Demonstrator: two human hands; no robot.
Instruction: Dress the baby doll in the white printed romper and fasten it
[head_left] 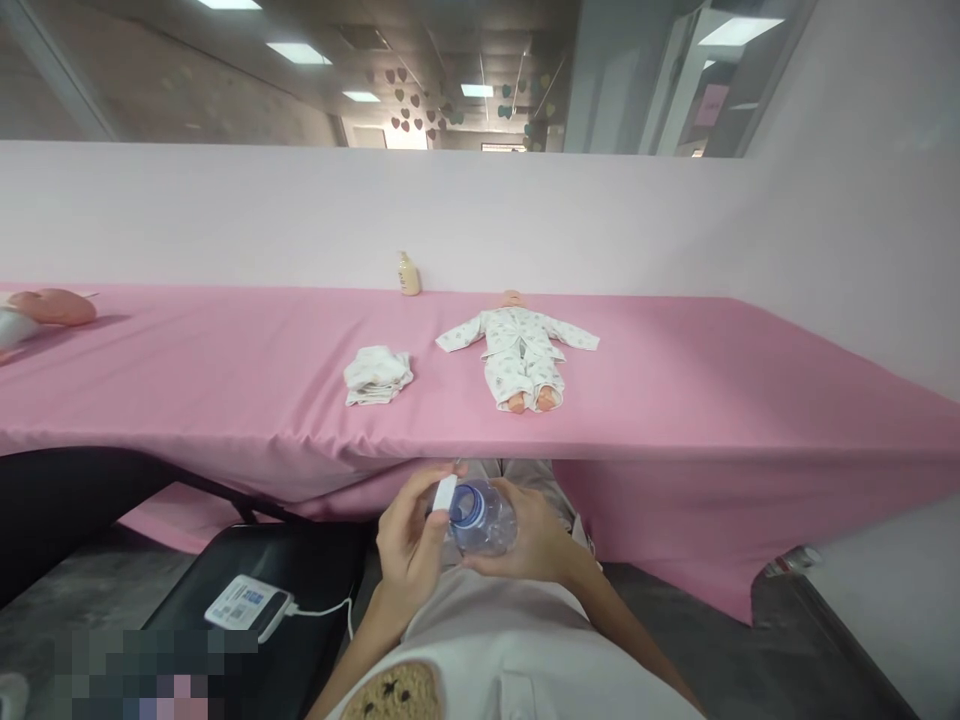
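Over my lap, just below the table's front edge, my right hand (536,530) is wrapped round a clear plastic bottle (493,522). The bottle is tilted, and its uncapped mouth with a blue ring points toward my left hand (411,535). Between the thumb and fingers of that hand is a white bottle cap (445,492), close beside the bottle's mouth. Whether cap and rim touch I cannot tell. On the table ahead lies a baby doll (517,350) in a pale printed top and trousers, arms spread. Left of it rests a folded white cloth stack (377,375).
A pink cloth covers the long table (247,350). Against the wall stands a cream pump bottle (409,274); another doll (56,307) is partly visible at far left. Beside me, a black chair (300,560) carries a white power bank (247,605) with a cable.
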